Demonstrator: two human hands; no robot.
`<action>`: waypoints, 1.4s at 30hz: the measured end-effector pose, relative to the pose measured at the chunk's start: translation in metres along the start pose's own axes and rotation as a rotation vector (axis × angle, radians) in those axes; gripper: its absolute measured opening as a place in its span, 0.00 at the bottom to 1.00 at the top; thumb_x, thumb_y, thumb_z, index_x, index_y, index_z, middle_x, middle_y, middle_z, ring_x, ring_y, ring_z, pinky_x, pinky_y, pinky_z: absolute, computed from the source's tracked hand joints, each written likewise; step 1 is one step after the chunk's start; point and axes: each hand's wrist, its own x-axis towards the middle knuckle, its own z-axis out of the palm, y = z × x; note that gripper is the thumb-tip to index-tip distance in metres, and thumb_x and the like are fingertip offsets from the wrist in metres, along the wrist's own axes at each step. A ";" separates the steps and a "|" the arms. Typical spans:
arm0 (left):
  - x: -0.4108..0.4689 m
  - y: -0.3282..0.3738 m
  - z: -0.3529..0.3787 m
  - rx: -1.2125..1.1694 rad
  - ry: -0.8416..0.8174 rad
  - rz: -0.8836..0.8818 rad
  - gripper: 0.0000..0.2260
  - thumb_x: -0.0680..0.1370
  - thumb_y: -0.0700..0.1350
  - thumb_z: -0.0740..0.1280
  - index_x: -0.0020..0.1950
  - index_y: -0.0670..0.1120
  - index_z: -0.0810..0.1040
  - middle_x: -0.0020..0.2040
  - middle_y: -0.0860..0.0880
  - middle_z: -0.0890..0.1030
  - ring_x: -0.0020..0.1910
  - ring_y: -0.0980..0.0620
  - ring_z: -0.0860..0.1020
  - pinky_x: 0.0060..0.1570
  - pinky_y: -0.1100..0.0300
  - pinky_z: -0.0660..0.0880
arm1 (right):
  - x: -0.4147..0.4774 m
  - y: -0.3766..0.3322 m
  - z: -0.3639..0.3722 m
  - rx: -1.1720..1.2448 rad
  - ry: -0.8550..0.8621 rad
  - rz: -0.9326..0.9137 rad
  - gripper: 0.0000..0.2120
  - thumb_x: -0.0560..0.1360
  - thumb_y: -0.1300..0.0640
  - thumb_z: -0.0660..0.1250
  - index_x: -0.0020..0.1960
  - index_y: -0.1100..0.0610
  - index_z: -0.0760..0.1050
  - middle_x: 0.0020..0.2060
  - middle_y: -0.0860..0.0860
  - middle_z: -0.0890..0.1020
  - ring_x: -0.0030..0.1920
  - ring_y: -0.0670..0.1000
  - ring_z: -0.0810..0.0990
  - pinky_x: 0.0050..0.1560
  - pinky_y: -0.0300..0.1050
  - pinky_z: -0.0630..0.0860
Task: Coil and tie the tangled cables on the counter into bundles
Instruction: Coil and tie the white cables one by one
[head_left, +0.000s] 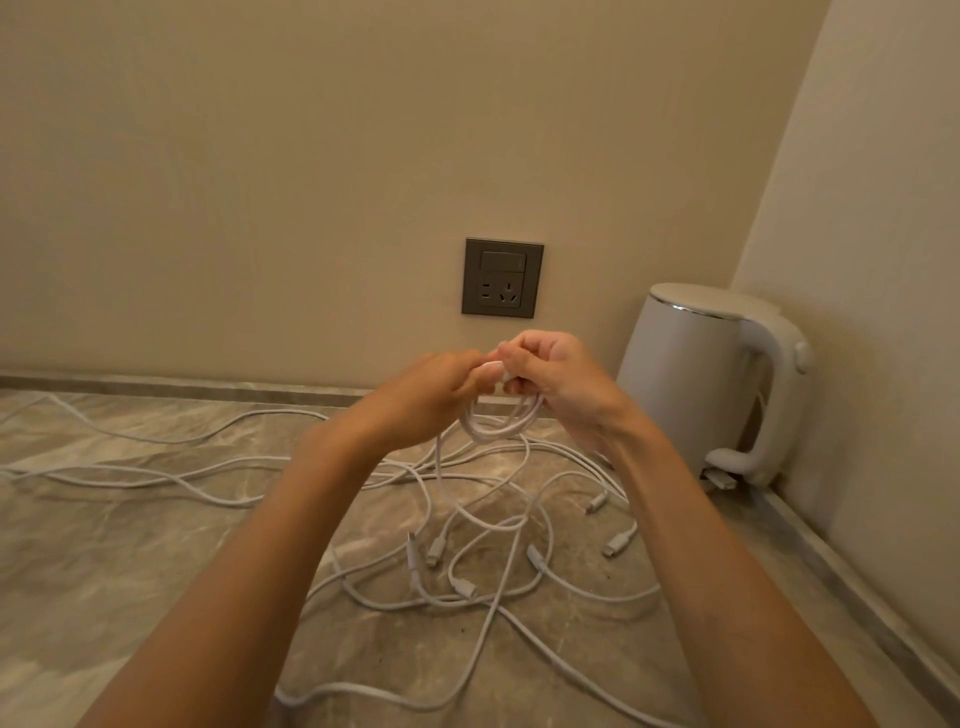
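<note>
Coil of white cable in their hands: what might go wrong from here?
1. The coil is held only at its top by the left hand and right hand; its loops could spring loose.
2. Its tail drops into the tangled cables on the counter, so pulling may tighten knots or drag them toward the kettle.

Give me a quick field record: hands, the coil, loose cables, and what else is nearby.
left hand: pinches top of coil, slightly blurred
right hand: grips top of coil
coil: small white loops, held above the counter, not visibly tied
loose cables: tangled on counter, several plugs showing
kettle: white, in right corner
wall socket: behind hands, nothing plugged in
</note>
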 end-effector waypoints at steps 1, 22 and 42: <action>0.000 0.002 -0.001 0.000 -0.024 0.003 0.13 0.82 0.49 0.53 0.50 0.45 0.74 0.39 0.51 0.75 0.37 0.55 0.72 0.40 0.58 0.70 | -0.001 -0.001 0.000 -0.016 -0.020 0.000 0.08 0.79 0.63 0.61 0.41 0.61 0.73 0.31 0.53 0.75 0.27 0.41 0.72 0.31 0.32 0.69; 0.006 0.003 0.017 -0.293 0.575 -0.236 0.06 0.81 0.45 0.56 0.48 0.45 0.69 0.39 0.47 0.75 0.26 0.56 0.75 0.19 0.72 0.68 | 0.003 0.008 0.042 0.126 0.306 0.165 0.15 0.83 0.54 0.52 0.45 0.56 0.74 0.37 0.51 0.73 0.39 0.47 0.72 0.42 0.38 0.69; -0.001 -0.008 -0.010 -0.308 0.508 -0.156 0.09 0.80 0.48 0.58 0.51 0.46 0.75 0.30 0.49 0.73 0.27 0.54 0.69 0.30 0.60 0.67 | 0.008 0.011 0.016 -0.407 0.280 -0.023 0.17 0.82 0.59 0.54 0.35 0.53 0.67 0.32 0.50 0.71 0.36 0.50 0.70 0.41 0.45 0.68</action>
